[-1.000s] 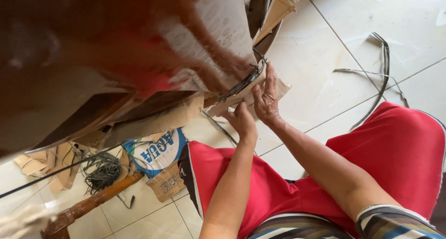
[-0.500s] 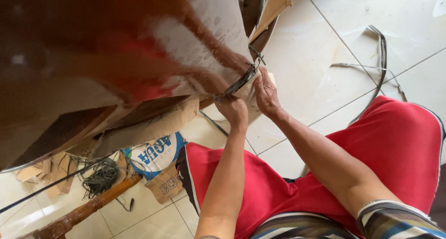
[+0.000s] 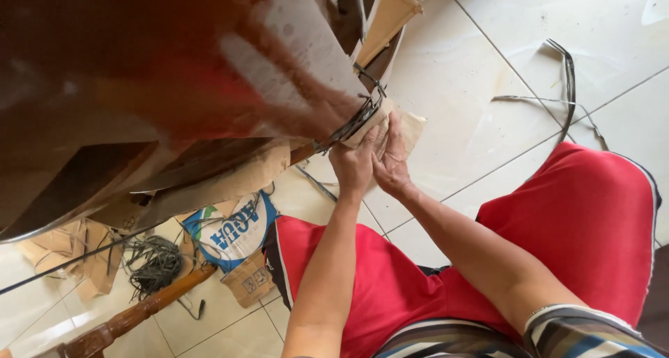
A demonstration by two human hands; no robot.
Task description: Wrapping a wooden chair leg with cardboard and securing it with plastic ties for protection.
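Since the earlier frame the left hand [image 3: 354, 164] has drawn in beside the right hand [image 3: 390, 164], so the two now sit touching, side by side, at the corner of a big wrapped object [image 3: 209, 86]. That object fills the view from 9 to 12 o'clock, blurred and close to the camera, covered in brown paper [image 3: 306, 37].

Both hands press on a flap of paper [image 3: 411, 128] at the corner, just under a dark metal band [image 3: 352, 125] that runs across the wrapping. The fingers look curled onto the paper edge, but whether they pinch the band itself I cannot tell. The hands seem set close together there to get purchase right where the band bites into the wrapping.

At 1 to 2 o'clock, loose straps [image 3: 568, 86] lie well apart on the tiled floor [image 3: 488, 65]. At 7 o'clock a printed sack [image 3: 230, 236] rests beside a small carton [image 3: 249, 281], a tangle of dark wire [image 3: 153, 264] and a turned wooden leg [image 3: 132, 316]. The person sits in red shorts [image 3: 585, 219], knees spread to either side of the arms.
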